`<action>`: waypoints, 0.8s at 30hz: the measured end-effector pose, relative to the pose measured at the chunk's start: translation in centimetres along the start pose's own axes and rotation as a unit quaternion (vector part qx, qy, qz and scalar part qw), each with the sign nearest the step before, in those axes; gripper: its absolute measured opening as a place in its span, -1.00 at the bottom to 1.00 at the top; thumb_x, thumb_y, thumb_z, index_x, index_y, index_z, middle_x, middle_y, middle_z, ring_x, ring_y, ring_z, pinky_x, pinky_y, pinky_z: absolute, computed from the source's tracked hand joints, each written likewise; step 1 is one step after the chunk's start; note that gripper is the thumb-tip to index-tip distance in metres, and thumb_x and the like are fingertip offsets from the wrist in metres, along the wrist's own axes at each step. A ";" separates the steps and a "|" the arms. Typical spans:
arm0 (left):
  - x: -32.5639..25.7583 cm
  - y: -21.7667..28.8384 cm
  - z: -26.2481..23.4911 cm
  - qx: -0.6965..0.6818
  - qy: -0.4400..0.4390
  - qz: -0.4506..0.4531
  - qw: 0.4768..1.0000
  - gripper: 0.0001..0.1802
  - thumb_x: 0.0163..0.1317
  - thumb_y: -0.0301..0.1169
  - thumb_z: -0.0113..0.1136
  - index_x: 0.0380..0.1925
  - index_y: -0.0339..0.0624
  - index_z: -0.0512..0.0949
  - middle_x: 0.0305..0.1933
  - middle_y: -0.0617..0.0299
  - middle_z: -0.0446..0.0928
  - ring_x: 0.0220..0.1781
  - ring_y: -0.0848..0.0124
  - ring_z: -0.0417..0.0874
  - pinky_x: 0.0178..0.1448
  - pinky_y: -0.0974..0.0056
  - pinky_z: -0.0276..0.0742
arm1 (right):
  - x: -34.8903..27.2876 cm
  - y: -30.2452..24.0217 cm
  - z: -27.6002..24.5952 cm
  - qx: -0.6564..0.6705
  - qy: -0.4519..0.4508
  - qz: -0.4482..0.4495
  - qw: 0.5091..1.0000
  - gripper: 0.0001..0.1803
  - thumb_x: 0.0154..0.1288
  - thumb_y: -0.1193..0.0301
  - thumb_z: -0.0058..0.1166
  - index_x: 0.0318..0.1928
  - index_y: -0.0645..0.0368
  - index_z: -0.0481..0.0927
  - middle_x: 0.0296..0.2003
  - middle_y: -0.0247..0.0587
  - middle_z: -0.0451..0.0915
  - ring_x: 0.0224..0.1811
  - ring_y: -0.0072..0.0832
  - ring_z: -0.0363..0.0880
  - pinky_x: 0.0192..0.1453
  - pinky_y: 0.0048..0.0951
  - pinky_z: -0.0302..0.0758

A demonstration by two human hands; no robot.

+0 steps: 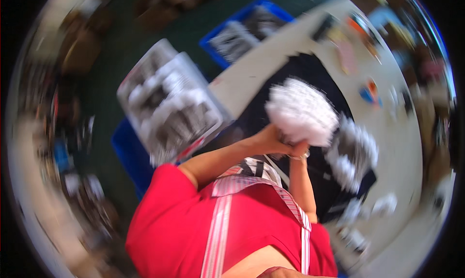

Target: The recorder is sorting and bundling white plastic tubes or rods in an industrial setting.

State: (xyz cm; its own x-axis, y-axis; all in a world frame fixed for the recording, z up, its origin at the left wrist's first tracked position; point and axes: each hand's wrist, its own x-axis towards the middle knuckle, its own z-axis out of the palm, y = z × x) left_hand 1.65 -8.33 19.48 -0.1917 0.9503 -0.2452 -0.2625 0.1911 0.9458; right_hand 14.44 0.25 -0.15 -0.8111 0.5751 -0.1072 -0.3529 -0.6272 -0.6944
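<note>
Both my hands are together in front of me, below a bundle of white fluffy-ended pieces that is blurred by motion. My left hand is closed round the bundle's lower left side. Against it, my right hand closes on the bundle's underside, and its fingers are partly hidden. Beneath the bundle, a dark cloth covers part of the table. Just right of my hands lies a second bundle of white fluffy-ended pieces, its middle greyish. What the pieces are, I cannot make out.
On my left stands a clear plastic bin of similar white-tipped bundles, above a blue container. A blue crate with grey-white contents is beyond the pale table. White tufts and an orange-blue item lie on the right.
</note>
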 end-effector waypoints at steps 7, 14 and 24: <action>-4.5 -3.1 1.0 -0.163 0.217 0.095 0.958 -0.29 -0.28 -0.61 0.26 0.04 -0.30 0.33 -0.02 0.20 0.46 0.08 0.43 0.42 0.22 0.30 0.28 | 1.0 -5.8 13.8 -0.005 0.052 0.102 0.993 -0.24 0.31 -0.17 -0.39 0.28 0.17 0.13 0.19 -0.21 0.28 0.20 -0.26 0.26 0.28 -0.21 0.21; -9.3 -3.5 -3.9 -0.161 0.402 0.169 0.885 -0.22 -0.19 -0.56 0.31 0.11 -0.26 0.18 0.00 0.18 0.39 0.07 0.40 0.40 0.19 0.29 0.29 | 0.6 -1.2 21.1 -0.265 -0.116 -0.006 0.957 -0.13 0.14 -0.08 0.07 0.22 0.34 0.16 0.08 -0.09 0.35 0.11 -0.36 0.33 0.19 -0.34 0.26; -19.9 -4.5 -21.8 0.031 0.524 0.117 0.843 -0.02 -0.16 -0.33 0.38 0.22 -0.27 -0.01 0.12 -0.07 0.32 0.17 0.15 0.38 0.20 0.17 0.30 | 7.7 11.0 37.0 -0.318 -0.245 0.217 0.890 -0.32 -0.15 0.25 0.43 -0.05 0.38 0.46 -0.21 -0.23 0.56 -0.17 -0.44 0.49 -0.01 -0.43 0.41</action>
State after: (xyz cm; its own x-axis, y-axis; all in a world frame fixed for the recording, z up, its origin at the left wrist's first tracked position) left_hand -13.95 -33.51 15.45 -0.9704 0.2299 -0.0735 -0.0585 0.0716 0.9957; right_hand -12.91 -21.61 17.73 -0.9676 -0.0454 -0.2485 0.2524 -0.2211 -0.9420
